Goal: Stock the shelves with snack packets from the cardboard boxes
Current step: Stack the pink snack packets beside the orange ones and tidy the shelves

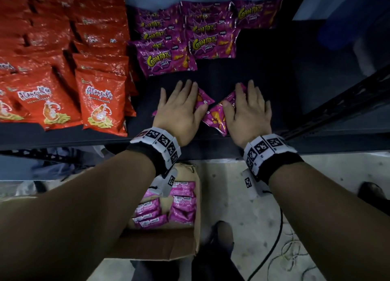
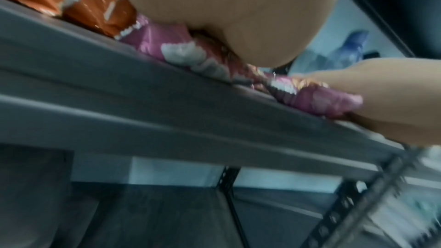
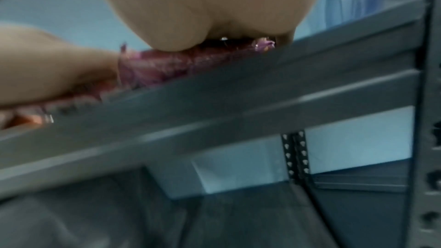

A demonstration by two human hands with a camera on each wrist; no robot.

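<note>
Both hands lie flat, fingers straight, on small purple snack packets at the front of the dark shelf [image 1: 263, 76]. My left hand [image 1: 179, 107] presses on one packet [image 1: 203, 100], mostly hidden under the palm. My right hand [image 1: 249, 109] presses on two more packets [image 1: 215, 117] between the hands. In the left wrist view the palm [image 2: 226, 16] sits on a purple packet [image 2: 176, 50]. The right wrist view shows the palm [image 3: 210, 7] on a purple packet [image 3: 167, 67]. An open cardboard box [image 1: 168, 249] on the floor below holds several pink packets [image 1: 183, 204].
Rows of purple Corntoz packets [image 1: 190, 40] stand at the back of the shelf. Red cracker packets [image 1: 63, 69] fill its left side. A perforated metal upright [image 1: 337, 112] borders the right. A grey shelf lip [image 2: 143, 101] runs along the front. Cables [image 1: 291, 249] lie on the floor.
</note>
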